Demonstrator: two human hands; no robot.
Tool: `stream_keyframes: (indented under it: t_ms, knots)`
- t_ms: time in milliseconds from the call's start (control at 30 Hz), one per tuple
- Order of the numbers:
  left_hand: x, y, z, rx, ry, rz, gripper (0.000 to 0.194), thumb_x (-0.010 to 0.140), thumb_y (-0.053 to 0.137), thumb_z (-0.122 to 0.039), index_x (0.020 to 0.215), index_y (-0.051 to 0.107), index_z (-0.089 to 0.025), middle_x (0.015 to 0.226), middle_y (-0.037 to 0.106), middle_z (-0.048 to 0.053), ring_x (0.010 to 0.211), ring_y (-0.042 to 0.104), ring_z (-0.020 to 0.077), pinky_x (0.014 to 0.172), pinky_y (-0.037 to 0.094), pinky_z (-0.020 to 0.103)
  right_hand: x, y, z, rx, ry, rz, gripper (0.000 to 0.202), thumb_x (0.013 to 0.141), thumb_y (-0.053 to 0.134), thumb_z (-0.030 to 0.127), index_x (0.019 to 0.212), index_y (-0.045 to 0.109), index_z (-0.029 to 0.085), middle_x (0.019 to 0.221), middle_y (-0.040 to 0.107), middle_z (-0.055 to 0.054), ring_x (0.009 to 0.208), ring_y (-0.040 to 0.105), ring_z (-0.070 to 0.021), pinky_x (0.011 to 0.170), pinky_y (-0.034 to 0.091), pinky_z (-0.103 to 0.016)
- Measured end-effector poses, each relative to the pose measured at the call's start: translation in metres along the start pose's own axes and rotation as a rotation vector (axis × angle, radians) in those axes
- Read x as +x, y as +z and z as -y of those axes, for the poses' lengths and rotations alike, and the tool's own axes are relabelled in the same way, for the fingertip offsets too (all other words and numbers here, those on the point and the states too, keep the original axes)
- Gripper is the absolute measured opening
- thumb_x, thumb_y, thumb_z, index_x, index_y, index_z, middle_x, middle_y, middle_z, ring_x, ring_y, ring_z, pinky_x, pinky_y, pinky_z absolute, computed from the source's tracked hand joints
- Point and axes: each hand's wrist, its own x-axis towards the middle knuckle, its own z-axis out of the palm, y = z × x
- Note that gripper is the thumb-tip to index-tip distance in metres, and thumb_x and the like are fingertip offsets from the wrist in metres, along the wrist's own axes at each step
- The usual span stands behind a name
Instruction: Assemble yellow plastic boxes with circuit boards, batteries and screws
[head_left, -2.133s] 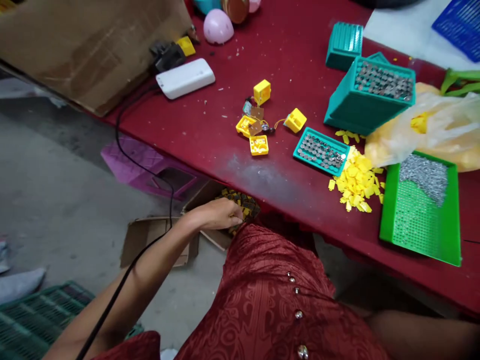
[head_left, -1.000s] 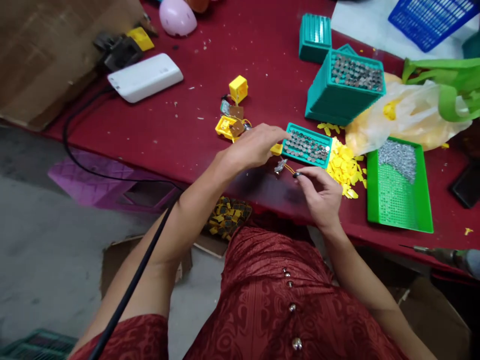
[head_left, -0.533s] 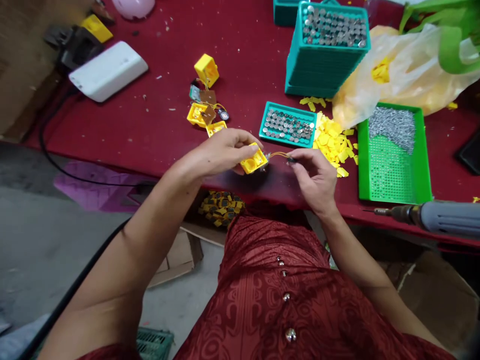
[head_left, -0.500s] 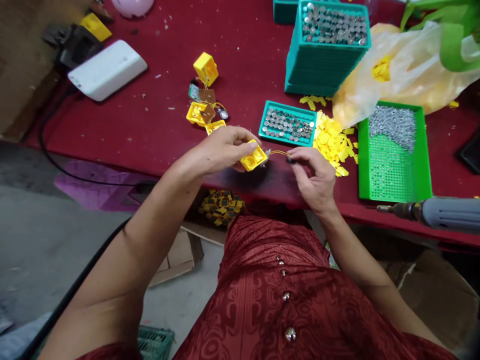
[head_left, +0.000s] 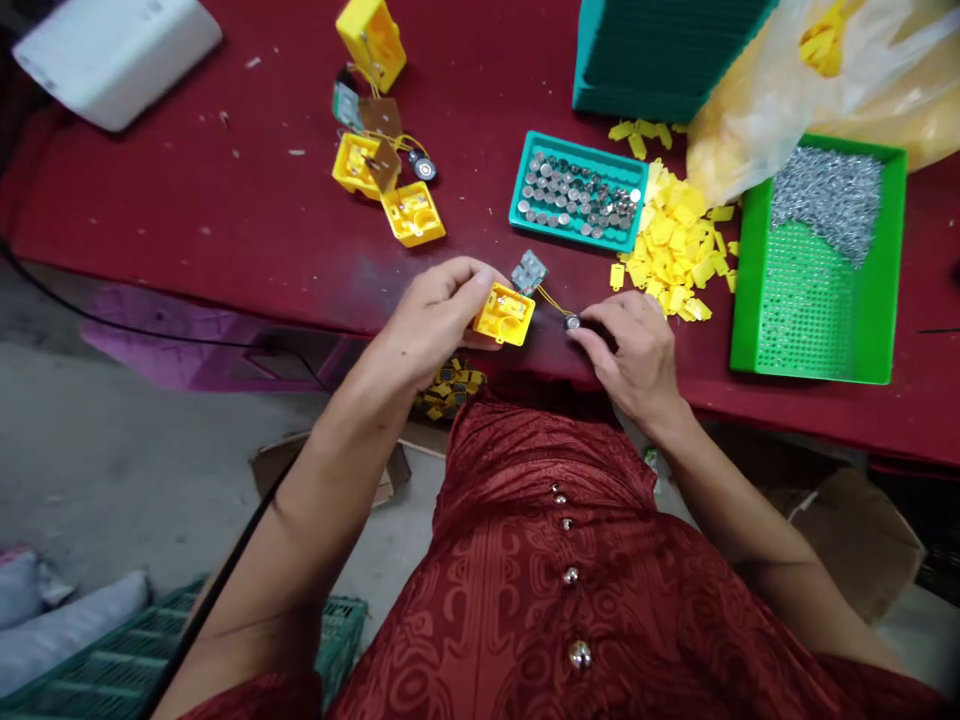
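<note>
The left hand (head_left: pixel 442 315) had its fingers closed on the edge of a yellow casing (head_left: pixel 504 314), held hollow side up near the front of the desk (head_left: pixel 255 230). The fingers of the right hand (head_left: pixel 637 355) were pinched on a dark round part (head_left: pixel 572 322), joined by yellow wires to a small circuit board (head_left: pixel 529 272) beside the casing. Containers: a teal tray (head_left: pixel 570 237) held loose rows of round metal pieces (head_left: pixel 551 190); behind it stood a teal stack (head_left: pixel 660 60), its top out of frame. A green perforated basket (head_left: pixel 802 300) held fine silvery metal parts (head_left: pixel 832 195), heaped toward its far end. A translucent bag (head_left: pixel 757 90) contained yellow pieces (head_left: pixel 823 45). Yellow tabs (head_left: pixel 675 240) lay loose between tray and basket. Markings on the round part were too small to read.
</note>
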Motion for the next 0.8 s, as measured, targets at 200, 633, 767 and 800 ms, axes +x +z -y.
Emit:
stream_keyframes:
  t_ms: [200,633,767,800]
  knots:
    - [-0.008,0.006,0.004,-0.166,-0.074,0.006,0.018,0.098,0.058,-0.028,0.084,0.062,-0.017,0.077,0.067,0.002,0.058,0.063,0.0115,0.051,0.054,0.019,0.005,0.002,0.014,-0.167,0.058,0.084,0.014,0.098,0.068,0.024,0.09,0.075,0.015,0.091,0.07,-0.008,0.085,0.056,-0.0216,0.08,0.043,-0.035]
    - [-0.012,0.01,0.016,-0.646,-0.355,0.251,0.016,0.084,0.073,-0.021,0.092,0.081,-0.01,0.089,0.081,0.012,0.08,0.076,0.0179,0.08,0.062,0.03,0.008,-0.007,0.003,-0.194,-0.009,0.169,0.019,0.101,0.061,0.022,0.09,0.075,0.012,0.088,0.068,-0.01,0.082,0.06,-0.0222,0.075,0.043,-0.034]
    - [-0.005,0.009,0.02,-0.782,-0.459,0.336,0.024,0.091,0.061,-0.019,0.103,0.078,-0.006,0.1,0.082,0.017,0.088,0.081,0.0241,0.083,0.065,0.035,0.014,-0.005,-0.01,-0.061,-0.037,0.143,0.021,0.102,0.059,0.023,0.092,0.075,0.013,0.086,0.071,-0.009,0.08,0.064,-0.0209,0.076,0.047,-0.033]
    - [-0.005,0.008,0.02,-0.804,-0.48,0.373,0.027,0.093,0.059,-0.021,0.107,0.076,-0.006,0.102,0.082,0.018,0.088,0.082,0.0263,0.08,0.066,0.035,0.016,-0.006,-0.012,-0.031,-0.002,0.151,0.02,0.101,0.06,0.023,0.092,0.075,0.013,0.087,0.072,-0.008,0.081,0.066,-0.0206,0.077,0.048,-0.032]
